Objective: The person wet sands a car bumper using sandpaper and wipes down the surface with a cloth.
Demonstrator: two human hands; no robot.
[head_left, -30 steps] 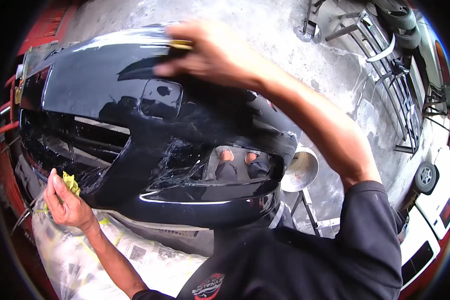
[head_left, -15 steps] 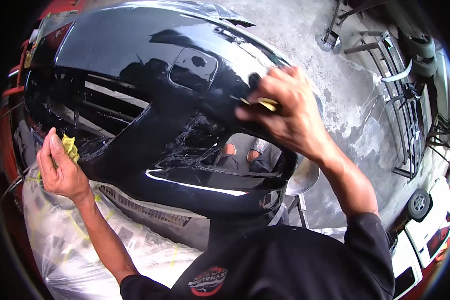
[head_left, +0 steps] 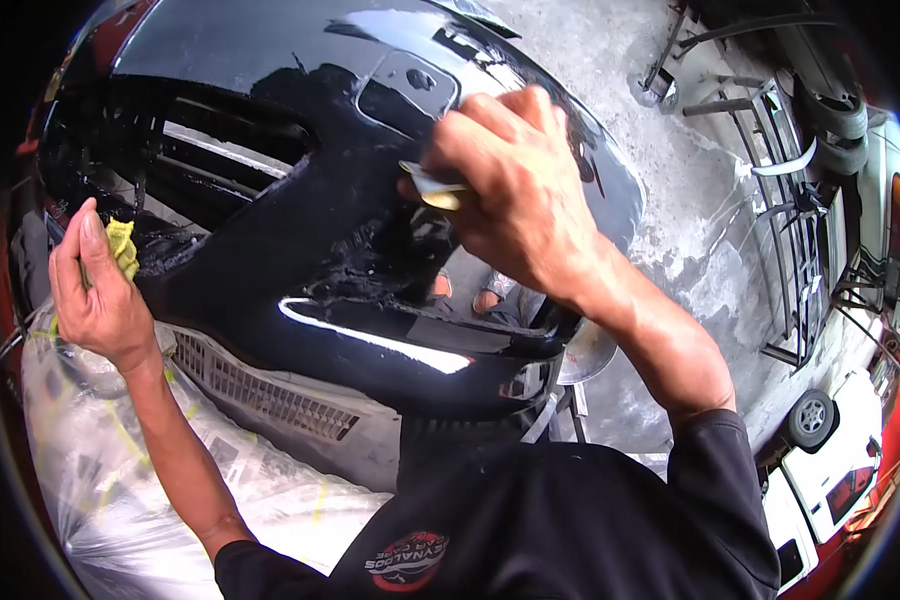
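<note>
A glossy black car bumper [head_left: 260,290] lies in front of me, with large openings and a square outlined panel on its surface. My right hand [head_left: 515,190] is closed around a folded piece of sandpaper [head_left: 440,193], grey on one face and yellow on the other. That hand is over the bumper just below the square panel; its fingertips are partly hidden behind the sheet. Off the bumper's left end, my left hand [head_left: 102,295] pinches a crumpled yellow cloth [head_left: 122,248] between thumb and fingers.
Plastic sheeting [head_left: 200,480] covers something at the lower left, beside a vented panel [head_left: 260,395]. A round metal pan [head_left: 582,362] sits under the bumper's right end. Metal racks [head_left: 785,230] stand on the concrete floor [head_left: 660,270] at right, near a white vehicle [head_left: 835,460].
My right hand has swept left across the bumper with the sandpaper. The left hand still holds the cloth near the bumper's end. The whole view has shifted slightly.
</note>
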